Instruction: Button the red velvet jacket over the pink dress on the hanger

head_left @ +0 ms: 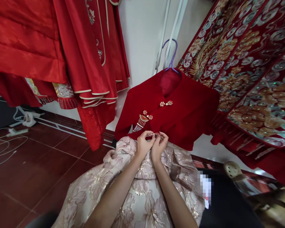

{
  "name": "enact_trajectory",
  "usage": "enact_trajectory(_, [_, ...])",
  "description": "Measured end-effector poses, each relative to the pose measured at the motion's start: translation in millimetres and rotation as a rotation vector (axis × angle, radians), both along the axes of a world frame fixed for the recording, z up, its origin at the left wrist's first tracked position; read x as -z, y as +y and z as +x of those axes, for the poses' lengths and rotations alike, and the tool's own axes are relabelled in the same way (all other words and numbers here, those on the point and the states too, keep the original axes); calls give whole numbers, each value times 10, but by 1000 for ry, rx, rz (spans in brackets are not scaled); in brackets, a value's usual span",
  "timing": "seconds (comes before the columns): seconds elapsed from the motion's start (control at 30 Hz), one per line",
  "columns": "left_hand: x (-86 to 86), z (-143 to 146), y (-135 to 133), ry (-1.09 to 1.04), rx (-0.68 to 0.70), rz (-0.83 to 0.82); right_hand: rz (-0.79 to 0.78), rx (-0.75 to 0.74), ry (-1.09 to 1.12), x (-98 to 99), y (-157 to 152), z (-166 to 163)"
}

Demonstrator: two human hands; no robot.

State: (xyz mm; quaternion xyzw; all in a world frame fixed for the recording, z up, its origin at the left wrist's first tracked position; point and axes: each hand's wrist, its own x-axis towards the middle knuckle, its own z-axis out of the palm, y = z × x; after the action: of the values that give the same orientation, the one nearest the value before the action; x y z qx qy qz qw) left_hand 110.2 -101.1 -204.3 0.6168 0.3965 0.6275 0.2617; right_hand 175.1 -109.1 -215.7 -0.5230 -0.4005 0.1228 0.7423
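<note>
A dark red velvet jacket (180, 117) hangs from a purple hanger (173, 53), with its collar facing up. Both hands meet at the lower front of the jacket, fingertips pinched on a small beaded clasp (156, 134). My left hand (144, 144) holds it from the left, my right hand (159, 146) from the right; whether its halves are joined cannot be made out. Higher up sits a pearl flower clasp (166, 103). A fan-shaped brooch with beaded tassels (142, 121) is on the jacket's left side. Beneath my forearms spreads a pale pink and gold floral brocade dress (142, 193).
Red satin garments (90, 57) hang at the left, and a heavily embroidered red gown (247, 60) at the right. White cables (9, 142) and a power strip (17, 132) lie on the tiled floor (54, 161). Shoes (232, 171) stand at the lower right beside a black surface (223, 202).
</note>
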Motion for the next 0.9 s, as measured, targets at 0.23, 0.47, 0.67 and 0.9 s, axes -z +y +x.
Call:
enact_trajectory(0.23, [6,6,7,44,-85,3,19,27,-25,11,4,1])
enact_trajectory(0.47, [-5,-15,10,70,-47,11,-2,-18,9,15,3,8])
enact_trajectory(0.67, [-29,-27,0,-24,67,-48,-16,-27,40,-24,-5,6])
enact_trajectory(0.9, [42,-18,45,-106,128,-84,-5,-23,26,-22,-1,15])
